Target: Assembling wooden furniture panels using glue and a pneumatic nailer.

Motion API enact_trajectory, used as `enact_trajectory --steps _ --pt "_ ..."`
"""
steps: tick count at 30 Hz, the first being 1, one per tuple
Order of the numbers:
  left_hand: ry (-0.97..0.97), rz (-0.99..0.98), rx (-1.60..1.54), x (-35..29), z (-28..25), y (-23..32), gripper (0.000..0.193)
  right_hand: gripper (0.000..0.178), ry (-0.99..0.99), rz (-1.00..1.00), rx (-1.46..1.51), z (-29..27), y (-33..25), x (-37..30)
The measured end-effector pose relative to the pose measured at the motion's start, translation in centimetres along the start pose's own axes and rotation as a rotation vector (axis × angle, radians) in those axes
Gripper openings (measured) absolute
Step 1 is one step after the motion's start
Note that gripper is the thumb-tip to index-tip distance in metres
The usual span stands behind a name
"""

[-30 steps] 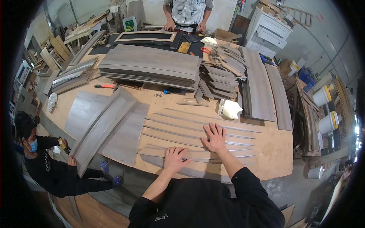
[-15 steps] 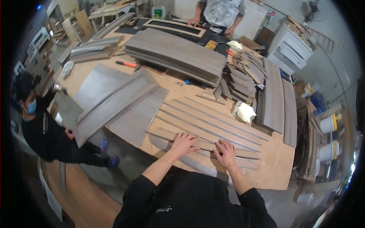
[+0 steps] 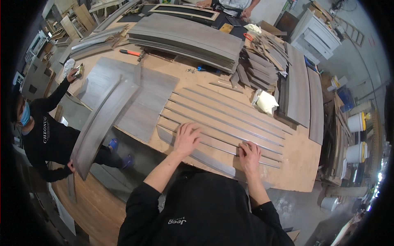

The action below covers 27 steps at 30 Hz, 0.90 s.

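Several thin dark strips lie side by side across the near part of the wooden table. My left hand rests over the strips nearest me, fingers apart and a little bent, fingertips down on one strip. Farther right along the same strip, my right hand has its fingers curled down around it. The undersides of my fingers are hidden. A curved grey panel lies along the near table edge, partly beneath my left hand.
A tall stack of grey boards stands behind the strips. Small offcuts and a yellowish-white block sit to the right. At left, a co-worker holds a curved grey board over a flat panel. Another person stands at the far side.
The wider strip face under my hands now shows only as a thin line. My left hand has shifted left, and my hands are farther apart. The co-worker has tilted the curved board more upright.
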<state>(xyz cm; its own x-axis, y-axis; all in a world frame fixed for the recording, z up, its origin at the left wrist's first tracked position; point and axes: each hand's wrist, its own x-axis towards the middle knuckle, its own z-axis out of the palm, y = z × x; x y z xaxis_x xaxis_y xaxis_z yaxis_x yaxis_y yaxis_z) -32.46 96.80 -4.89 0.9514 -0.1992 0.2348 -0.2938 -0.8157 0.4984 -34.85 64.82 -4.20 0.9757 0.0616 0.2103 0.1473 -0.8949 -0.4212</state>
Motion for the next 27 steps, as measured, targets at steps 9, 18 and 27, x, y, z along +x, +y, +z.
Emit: enact_trajectory --steps 9,18,27 --pt "-0.243 -0.061 0.191 -4.2 -3.1 0.0 0.064 0.073 -0.32 -0.063 -0.149 -0.9 -1.3 -1.9" --pt "-0.23 -0.138 0.269 -4.0 -2.2 -1.2 0.072 0.064 -0.259 -0.012 -0.065 -2.9 -2.0 -5.2" --pt "-0.016 -0.209 0.238 -4.1 -0.3 -0.9 0.066 0.067 -0.02 0.023 -0.244 -3.3 1.3 -6.7"
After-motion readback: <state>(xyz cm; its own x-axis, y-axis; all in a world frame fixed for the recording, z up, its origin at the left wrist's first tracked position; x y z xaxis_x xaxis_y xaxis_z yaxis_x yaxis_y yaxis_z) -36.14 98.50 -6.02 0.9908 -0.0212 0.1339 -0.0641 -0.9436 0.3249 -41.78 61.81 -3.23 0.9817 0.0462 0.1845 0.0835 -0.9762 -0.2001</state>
